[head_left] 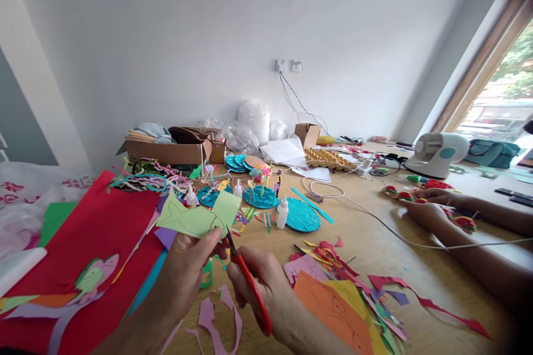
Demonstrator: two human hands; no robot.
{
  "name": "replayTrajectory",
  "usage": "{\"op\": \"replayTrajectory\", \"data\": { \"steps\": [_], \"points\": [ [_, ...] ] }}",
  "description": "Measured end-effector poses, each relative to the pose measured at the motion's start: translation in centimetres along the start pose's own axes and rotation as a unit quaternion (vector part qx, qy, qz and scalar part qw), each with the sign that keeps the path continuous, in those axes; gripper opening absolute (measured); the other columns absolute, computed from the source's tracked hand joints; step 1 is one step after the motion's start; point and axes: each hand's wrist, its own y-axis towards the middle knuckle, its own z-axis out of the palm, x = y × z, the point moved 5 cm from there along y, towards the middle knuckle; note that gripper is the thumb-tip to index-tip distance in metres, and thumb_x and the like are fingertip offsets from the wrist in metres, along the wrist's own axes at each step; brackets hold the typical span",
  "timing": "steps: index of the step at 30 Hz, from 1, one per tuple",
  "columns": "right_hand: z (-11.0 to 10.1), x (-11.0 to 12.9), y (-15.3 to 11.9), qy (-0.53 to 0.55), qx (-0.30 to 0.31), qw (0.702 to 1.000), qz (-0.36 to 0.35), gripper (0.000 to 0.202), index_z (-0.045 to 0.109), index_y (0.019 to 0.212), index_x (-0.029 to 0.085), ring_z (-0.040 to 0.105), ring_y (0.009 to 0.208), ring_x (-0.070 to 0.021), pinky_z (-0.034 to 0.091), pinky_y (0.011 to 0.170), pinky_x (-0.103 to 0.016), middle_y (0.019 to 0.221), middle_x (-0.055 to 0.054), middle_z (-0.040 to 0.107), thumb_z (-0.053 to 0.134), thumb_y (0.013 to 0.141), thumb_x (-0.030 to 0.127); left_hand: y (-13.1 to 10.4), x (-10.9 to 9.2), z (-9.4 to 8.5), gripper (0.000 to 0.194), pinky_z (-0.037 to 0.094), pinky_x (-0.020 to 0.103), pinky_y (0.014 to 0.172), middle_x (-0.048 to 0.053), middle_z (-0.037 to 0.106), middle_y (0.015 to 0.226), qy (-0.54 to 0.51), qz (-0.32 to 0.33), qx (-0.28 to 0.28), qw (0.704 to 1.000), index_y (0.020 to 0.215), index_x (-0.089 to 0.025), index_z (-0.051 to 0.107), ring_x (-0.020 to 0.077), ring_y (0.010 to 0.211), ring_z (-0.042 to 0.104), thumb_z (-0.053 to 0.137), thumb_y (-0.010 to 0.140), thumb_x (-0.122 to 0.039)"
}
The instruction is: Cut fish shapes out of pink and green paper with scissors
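Observation:
My left hand (194, 258) pinches a piece of light green paper (189, 219) with a fish outline drawn on it. Red-handled scissors (254, 291) are gripped in my right hand (260, 272), their blades at the paper's lower right edge. How far apart the blades are is hard to make out. Pink paper offcuts (214, 316) lie on the table below my hands. Orange paper with drawn outlines (328, 310) rests to the right of my right hand, over a yellow sheet.
Red paper (120, 233) covers the left side. White glue bottles (282, 213) and blue discs (297, 215) stand and lie ahead. A cable (387, 224) crosses the table. At right are another person's hands (428, 211) and a white fan (437, 152). Boxes (170, 152) line the wall.

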Motion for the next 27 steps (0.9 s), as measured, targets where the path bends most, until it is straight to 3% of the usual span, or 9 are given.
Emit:
{"op": "replayTrajectory", "data": {
  "steps": [8,15,27],
  "points": [
    [0.1,-0.1,0.0,0.043,-0.011,0.999,0.009,0.033,0.044,0.06,0.021,0.041,0.044,-0.0087,0.029,0.042,-0.019,0.047,0.006,0.045,0.057,0.085,0.037,-0.2,0.1,-0.2,0.007,0.05,0.023,0.056,-0.004,0.066,0.056,0.012,0.018,0.016,1.0,0.062,-0.019,0.069,0.0131,0.055,0.057,0.073,0.064,-0.023],
    [0.1,-0.4,0.0,0.05,-0.021,0.999,0.005,0.032,0.042,0.057,0.021,0.039,0.04,-0.0075,0.028,0.04,-0.019,0.044,0.007,0.042,0.057,0.085,0.031,-0.1,0.0,0.2,0.008,0.051,0.023,0.053,-0.003,0.068,0.058,-0.006,-0.005,0.007,1.0,0.06,-0.019,0.069,0.0139,0.054,0.058,0.076,0.059,-0.022],
    [0.0,-1.4,0.2,0.048,-0.021,0.999,0.003,0.042,0.041,0.057,0.02,0.034,0.044,-0.0074,0.021,0.043,-0.021,0.046,0.007,0.038,0.061,0.084,0.046,-0.3,0.0,0.0,0.007,0.051,0.025,0.056,-0.001,0.069,0.06,0.002,0.006,0.021,1.0,0.062,-0.019,0.071,0.0144,0.055,0.058,0.076,0.062,-0.024]
  ]
}}
